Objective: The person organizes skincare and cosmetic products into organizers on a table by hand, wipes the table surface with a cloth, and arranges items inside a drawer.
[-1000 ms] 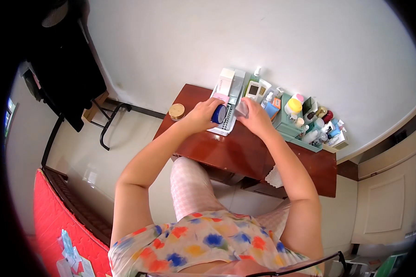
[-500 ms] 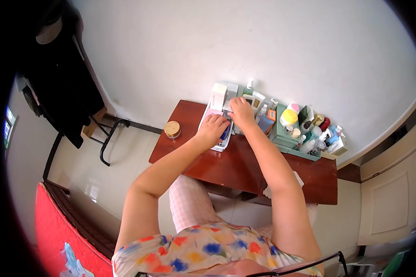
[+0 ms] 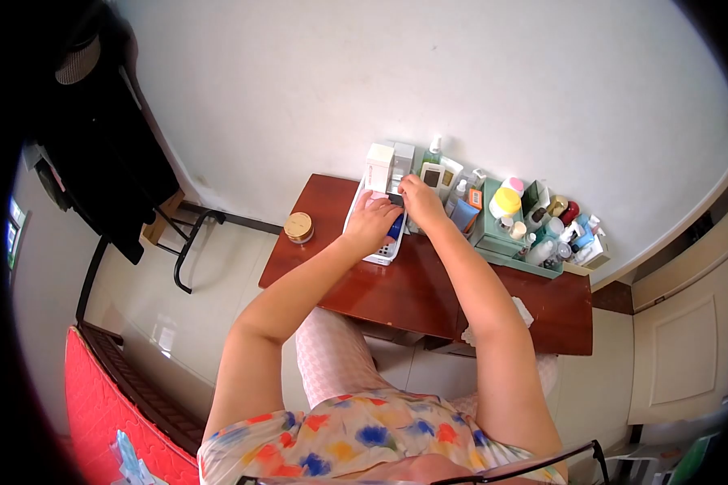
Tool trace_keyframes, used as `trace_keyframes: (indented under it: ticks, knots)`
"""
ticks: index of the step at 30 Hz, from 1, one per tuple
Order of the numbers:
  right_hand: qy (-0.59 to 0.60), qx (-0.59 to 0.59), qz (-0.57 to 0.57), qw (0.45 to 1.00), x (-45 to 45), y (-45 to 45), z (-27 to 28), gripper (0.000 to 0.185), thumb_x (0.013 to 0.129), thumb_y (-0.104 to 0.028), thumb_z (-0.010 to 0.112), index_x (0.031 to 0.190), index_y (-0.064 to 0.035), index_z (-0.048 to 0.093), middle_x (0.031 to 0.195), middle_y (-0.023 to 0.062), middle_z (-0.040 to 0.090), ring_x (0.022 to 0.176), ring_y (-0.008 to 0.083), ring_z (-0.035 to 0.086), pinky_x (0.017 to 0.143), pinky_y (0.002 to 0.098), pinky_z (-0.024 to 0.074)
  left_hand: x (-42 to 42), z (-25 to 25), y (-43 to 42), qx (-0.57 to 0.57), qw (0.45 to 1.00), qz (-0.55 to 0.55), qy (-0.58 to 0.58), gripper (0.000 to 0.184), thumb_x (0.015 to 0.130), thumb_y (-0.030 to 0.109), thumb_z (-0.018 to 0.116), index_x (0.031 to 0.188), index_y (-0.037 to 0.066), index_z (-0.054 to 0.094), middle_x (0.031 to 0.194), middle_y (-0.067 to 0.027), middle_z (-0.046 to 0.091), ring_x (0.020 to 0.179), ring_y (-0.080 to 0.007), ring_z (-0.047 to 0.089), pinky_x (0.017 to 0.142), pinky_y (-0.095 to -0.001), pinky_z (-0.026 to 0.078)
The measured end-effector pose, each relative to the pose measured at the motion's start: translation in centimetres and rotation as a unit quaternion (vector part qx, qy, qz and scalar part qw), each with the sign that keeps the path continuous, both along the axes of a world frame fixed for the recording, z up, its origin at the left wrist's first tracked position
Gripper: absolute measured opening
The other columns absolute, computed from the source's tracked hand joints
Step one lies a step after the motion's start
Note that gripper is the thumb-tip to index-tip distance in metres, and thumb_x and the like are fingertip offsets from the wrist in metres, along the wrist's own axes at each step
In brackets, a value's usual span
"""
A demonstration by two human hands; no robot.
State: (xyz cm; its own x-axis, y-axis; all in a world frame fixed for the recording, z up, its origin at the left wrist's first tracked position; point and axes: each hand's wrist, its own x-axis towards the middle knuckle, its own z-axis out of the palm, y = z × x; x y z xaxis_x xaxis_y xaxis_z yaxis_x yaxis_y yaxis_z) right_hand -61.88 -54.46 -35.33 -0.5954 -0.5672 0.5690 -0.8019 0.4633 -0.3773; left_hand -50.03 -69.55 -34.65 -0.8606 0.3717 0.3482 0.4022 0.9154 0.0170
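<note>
A white plastic basket (image 3: pixel 386 256) stands on the desk against the wall. White boxes (image 3: pixel 380 166) rise at its back, and a blue item (image 3: pixel 395 227) lies inside beneath my hands. My left hand (image 3: pixel 371 224) reaches over the basket with fingers spread across its contents, which it partly hides. At the basket's right side is my right hand (image 3: pixel 420 202), its fingers bent inward and closed near a dark item; what they grip is hidden. Left of the basket, apart from both hands, sits a gold-lidded jar (image 3: pixel 299 227).
The dark red desk (image 3: pixel 380 299) carries a green organizer (image 3: pixel 493 242) packed with several bottles and jars at right. Behind my right hand stand a spray bottle (image 3: pixel 433 151) and tubes. A white cloth (image 3: pixel 522 313) lies under my right forearm. A folding chair frame (image 3: pixel 188 259) stands left.
My right hand has dropped slightly toward the basket and its fingers have drawn in. The fingers of my left hand have spread a little over the contents. The view has shifted slightly.
</note>
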Motion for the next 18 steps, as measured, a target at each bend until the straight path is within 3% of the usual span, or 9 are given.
trace_keyframes:
  ticks: [7, 14, 18]
  knots:
    - [0.060, -0.034, 0.014, 0.998, 2.9, 0.7, 1.4, 0.007, 0.083, -0.001, 0.060, 0.087, -0.0045, 0.065, 0.094, 0.0105, 0.064, 0.088, 0.0336, 0.063, 0.076, 0.0427, 0.0520, 0.8, -0.8, 0.7, -0.021, 0.996, 0.027, 0.077, 0.065, 0.076, 0.027, 0.077, 0.135, 0.015, 0.051, 0.143, -0.0054, 0.046, 0.133, -0.0275, 0.042, 0.114, -0.0539, 0.024]
    - [0.059, -0.054, 0.115, 0.990, 11.3, 0.7, 2.0, 0.012, 0.076, 0.001, 0.064, 0.086, -0.0052, 0.064, 0.093, 0.0086, 0.065, 0.090, 0.0294, 0.063, 0.076, 0.0411, 0.0500, 6.9, -0.3, -4.3, 0.100, 0.989, 0.067, 0.084, 0.046, 0.083, 0.010, 0.066, 0.129, 0.013, 0.058, 0.138, -0.0056, 0.051, 0.132, -0.0243, 0.043, 0.114, -0.0505, 0.026]
    - [0.046, -0.033, 0.145, 0.988, 15.2, 0.1, 0.4, 0.012, 0.076, 0.000, 0.066, 0.085, -0.0082, 0.065, 0.094, 0.0032, 0.064, 0.092, 0.0240, 0.062, 0.083, 0.0374, 0.0450, 9.4, -1.7, -10.8, 0.182, 0.957, 0.218, 0.066, 0.072, 0.076, 0.022, 0.078, 0.140, 0.016, 0.046, 0.139, -0.0105, 0.048, 0.132, -0.0302, 0.041, 0.112, -0.0492, 0.027]
